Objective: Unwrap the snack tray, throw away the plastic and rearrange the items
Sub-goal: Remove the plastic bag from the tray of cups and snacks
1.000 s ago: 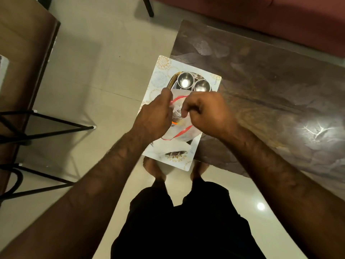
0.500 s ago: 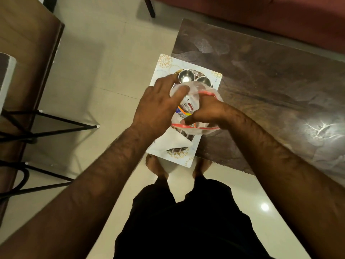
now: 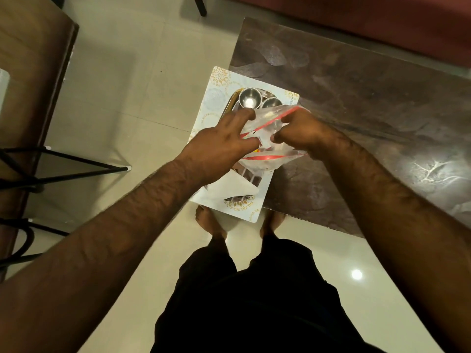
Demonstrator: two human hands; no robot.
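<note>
Pale tiled floor [image 3: 127, 98] seen from above, w/ a dark marbled table [image 3: 356, 110] on the right and a red sofa [image 3: 382, 21] along the top edge. At far left, a wooden surface [image 3: 33, 59] and black metal legs [image 3: 76, 164] are seen. A white placemat [image 3: 216, 80] w/ gold motifs is laid on the table's near-left corner, partly overhanging the edge. On it a metal tray [image 3: 230, 103] is set, w/ two steel bowls [image 3: 249, 98] side by side at its far end and a white folded sheet [image 3: 229, 187] at its near end.

A clear plastic bag [image 3: 267, 118] w/ red strips is held up over the tray's middle, approx. between both hands. Its left edge is pinched by the left hand [image 3: 219, 146], fingers stretched fwd and thumb below. Its right side is gripped by the right hand [image 3: 300, 128], fingers curled tight. The bag is crumpled, and something small and coloured is glimpsed inside; what it is cannot be told. Bare feet and black shorts are seen below the mat.
</note>
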